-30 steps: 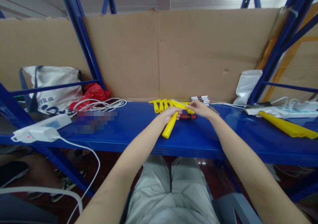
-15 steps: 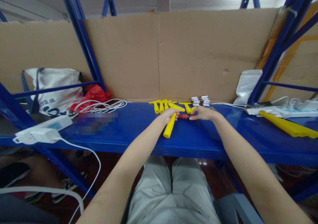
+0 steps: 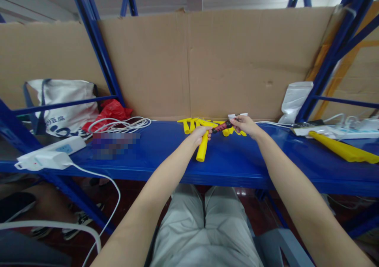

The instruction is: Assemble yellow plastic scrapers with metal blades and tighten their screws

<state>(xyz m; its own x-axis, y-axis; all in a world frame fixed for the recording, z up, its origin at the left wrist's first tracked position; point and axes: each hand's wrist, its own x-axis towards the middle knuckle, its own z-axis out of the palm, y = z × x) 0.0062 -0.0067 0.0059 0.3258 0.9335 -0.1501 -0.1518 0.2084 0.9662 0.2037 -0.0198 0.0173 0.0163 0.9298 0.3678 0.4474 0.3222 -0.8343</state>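
My left hand (image 3: 200,136) is closed around a yellow T-shaped piece (image 3: 202,150), its round tube pointing down toward me over the blue shelf. A short red-and-black handled tool (image 3: 220,128) slants between my hands, its lower left end meeting the top of the yellow piece. The fingers of my right hand (image 3: 243,125) are closed on the tool's black upper end; its exact kind is too small to tell. Behind my hands lie several similar yellow pieces (image 3: 186,128), partly covered by them. A stack of white items (image 3: 243,115) is mostly hidden behind my right hand.
The blue shelf (image 3: 166,152) ends in a front edge above my lap, with a cardboard wall (image 3: 237,61) behind. On the left are a power strip (image 3: 51,152), coiled white cable (image 3: 130,125) and cloth bag (image 3: 68,105). Long yellow pieces (image 3: 343,148) lie right.
My right hand has risen slightly, and the red-and-black tool has gone from nearly level to tilted up at its right end. The yellow piece's tube has swung a little more upright.
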